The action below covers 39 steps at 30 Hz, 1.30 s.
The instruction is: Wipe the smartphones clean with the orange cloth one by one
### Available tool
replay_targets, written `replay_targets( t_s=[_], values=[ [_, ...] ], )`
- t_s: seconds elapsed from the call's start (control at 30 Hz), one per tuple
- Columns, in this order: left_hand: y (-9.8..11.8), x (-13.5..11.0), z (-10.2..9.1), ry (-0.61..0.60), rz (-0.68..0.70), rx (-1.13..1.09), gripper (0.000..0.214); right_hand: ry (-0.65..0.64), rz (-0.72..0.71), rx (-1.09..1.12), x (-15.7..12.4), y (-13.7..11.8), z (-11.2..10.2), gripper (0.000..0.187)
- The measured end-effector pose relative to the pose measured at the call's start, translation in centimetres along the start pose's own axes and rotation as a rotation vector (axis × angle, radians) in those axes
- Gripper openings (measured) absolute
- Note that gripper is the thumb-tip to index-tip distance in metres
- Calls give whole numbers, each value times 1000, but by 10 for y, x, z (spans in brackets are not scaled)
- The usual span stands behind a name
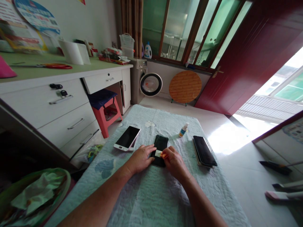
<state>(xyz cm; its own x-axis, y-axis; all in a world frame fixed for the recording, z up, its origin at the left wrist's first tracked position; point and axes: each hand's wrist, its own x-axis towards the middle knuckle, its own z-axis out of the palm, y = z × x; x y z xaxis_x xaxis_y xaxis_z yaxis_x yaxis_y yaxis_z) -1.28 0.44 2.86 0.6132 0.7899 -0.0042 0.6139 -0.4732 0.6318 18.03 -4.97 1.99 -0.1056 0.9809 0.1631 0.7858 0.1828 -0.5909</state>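
A dark smartphone [162, 142] lies on the quilted cloth between my hands, a pale sticker-like patch [158, 153] across its lower part. My left hand [142, 157] holds the phone's left edge with fingers and thumb. Pinched in my right hand [174, 159] is a small orange piece [163, 155], touching the right end of the patch; its exact kind is partly hidden by my fingers. To the left, a white smartphone [127, 138] rests on another phone. A small spray bottle [184, 130] stands beyond my right hand. Farther right lies a stack of dark phones [204, 150].
The light blue quilted cloth [151, 195] covers the surface before me. A waste basket [67, 179] stands at lower left, near a red stool [106, 110] and a white desk [59, 107]. Behind are a washing machine [137, 78] with its door ajar and a round wooden tabletop [185, 86].
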Motion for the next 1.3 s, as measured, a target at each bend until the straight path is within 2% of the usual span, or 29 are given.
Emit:
replay_targets(
  t_s=[0.37,0.67,1.03,1.3],
  values=[
    [-3,0,3,18,10,-17,48,82,93,-117,2,4,-4,15],
    [-4,1,3,17,17,-11,48,147,124,-73,9,10,0,21],
    [-4,0,3,4,13,17,49,-22,-6,-69,0,-4,-5,22],
    [-2,0,1,-4,7,-6,50,28,26,-117,5,1,0,24]
  ],
)
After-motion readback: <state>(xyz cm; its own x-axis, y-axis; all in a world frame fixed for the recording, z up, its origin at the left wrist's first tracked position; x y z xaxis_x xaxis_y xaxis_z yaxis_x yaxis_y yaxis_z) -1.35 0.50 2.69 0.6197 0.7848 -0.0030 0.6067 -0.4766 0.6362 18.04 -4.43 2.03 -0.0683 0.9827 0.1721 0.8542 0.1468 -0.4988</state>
